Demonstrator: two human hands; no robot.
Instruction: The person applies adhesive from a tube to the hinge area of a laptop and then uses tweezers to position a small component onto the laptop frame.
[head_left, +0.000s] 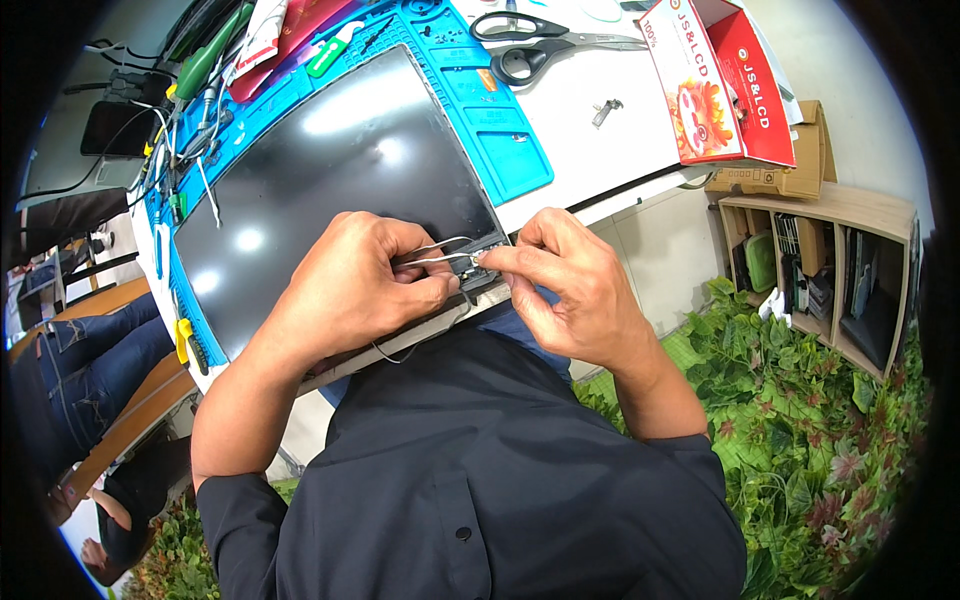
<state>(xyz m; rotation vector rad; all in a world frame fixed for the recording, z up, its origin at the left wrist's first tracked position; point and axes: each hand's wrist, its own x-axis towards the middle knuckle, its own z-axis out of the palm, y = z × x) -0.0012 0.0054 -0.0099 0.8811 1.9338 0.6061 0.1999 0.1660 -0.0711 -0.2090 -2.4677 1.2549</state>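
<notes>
A dark flat display panel [330, 170] lies across a blue work mat, its near right corner between my hands. My left hand [365, 280] is closed in a pinch over the panel's near edge, with thin grey wires [430, 260] running out from its fingers toward that corner. My right hand [565, 280] curls in from the right. Its index fingertip is at a small whitish connector [475, 260] at the wires' end, and its thumb is close below. The contact between fingertip and connector is too small to make out fully. Another stretch of wire loops below the panel's edge.
Behind the panel lies the blue mat [515, 165]. Black-handled scissors [545, 50], a small metal piece [606, 112] and a red-and-white box [715, 90] are on the white table. Cables and tools crowd the left. A wooden shelf [870, 205] and leafy plants [800, 450] stand right; other people are left.
</notes>
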